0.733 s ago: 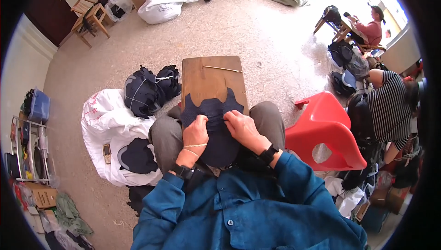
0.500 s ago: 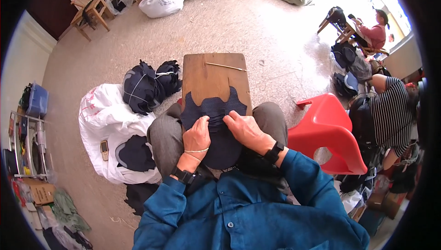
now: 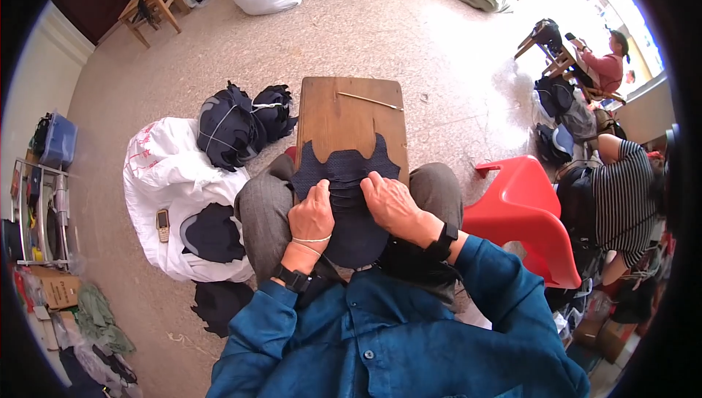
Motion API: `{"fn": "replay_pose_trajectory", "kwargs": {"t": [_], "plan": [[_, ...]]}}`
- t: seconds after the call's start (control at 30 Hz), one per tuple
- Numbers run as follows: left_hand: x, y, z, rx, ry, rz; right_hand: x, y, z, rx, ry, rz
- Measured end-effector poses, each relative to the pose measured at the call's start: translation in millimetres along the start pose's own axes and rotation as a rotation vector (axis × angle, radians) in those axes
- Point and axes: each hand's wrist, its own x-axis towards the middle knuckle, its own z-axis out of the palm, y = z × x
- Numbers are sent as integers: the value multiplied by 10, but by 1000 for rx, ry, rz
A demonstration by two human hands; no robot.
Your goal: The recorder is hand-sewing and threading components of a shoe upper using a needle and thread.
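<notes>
A flat navy knit shoe upper [image 3: 356, 244], with two prongs at its far end and a rounded near end, lies across my lap and the near part of a wooden stool top [image 3: 322, 109]. My left hand [image 3: 312, 219] pinches it left of centre, fingers closed. On the other side, my right hand [image 3: 397, 208] pinches it too, thumb and fingers pressed together. Between the hands the fabric is gathered into crosswise ridges. A thin pale stick-like tool [image 3: 369, 100] rests slantwise on the stool's far part.
Left of my knee, a white sack [image 3: 172, 146] bears a mobile phone [image 3: 162, 226] and dark cut pieces [image 3: 216, 233]. Tied dark bundles [image 3: 227, 131] lie beside the wooden stool. A red plastic stool [image 3: 530, 193] stands at my right, near a person in a striped shirt [image 3: 621, 201].
The view has shifted slightly, so the surroundings sit a little differently. Both hands keep their pinch on the shoe upper, with only small finger movement.
</notes>
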Motion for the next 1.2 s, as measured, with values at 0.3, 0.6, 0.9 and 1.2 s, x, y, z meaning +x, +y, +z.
{"fn": "replay_pose_trajectory", "kwargs": {"t": [0.3, 0.6, 0.9, 1.2], "plan": [[23, 43, 6, -23, -1, -78, -51, 84, 92, 229, 101, 52], [140, -16, -154, -227, -177, -218, -223, 171, 91, 767, 280, 207], [-25, 67, -278, -304, -83, -184, -206, -59, 10, 514, 351, 157], [-215, 27, -37, -127, -34, -11, 48, -388, 318, 278, 298, 41]]}}
